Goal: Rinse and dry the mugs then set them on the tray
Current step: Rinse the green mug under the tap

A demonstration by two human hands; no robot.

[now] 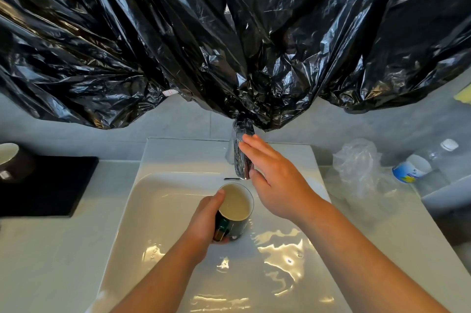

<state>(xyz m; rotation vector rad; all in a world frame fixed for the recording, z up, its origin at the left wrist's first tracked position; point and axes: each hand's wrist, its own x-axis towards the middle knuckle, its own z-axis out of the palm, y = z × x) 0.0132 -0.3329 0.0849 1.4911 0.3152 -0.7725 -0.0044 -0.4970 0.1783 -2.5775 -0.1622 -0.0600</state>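
Two hands are working over the white sink (178, 154). The left hand (204, 221) is gripping a dark green mug (237, 201), fingers curled round its side, holding it upright in the basin just near of the tap (240, 159). The right hand (275, 180) is resting straight-fingered on the tap. A second mug (10, 159) is sitting on the black tray (51, 185), far left.

Bright glare on sink (280, 261); edges bend.
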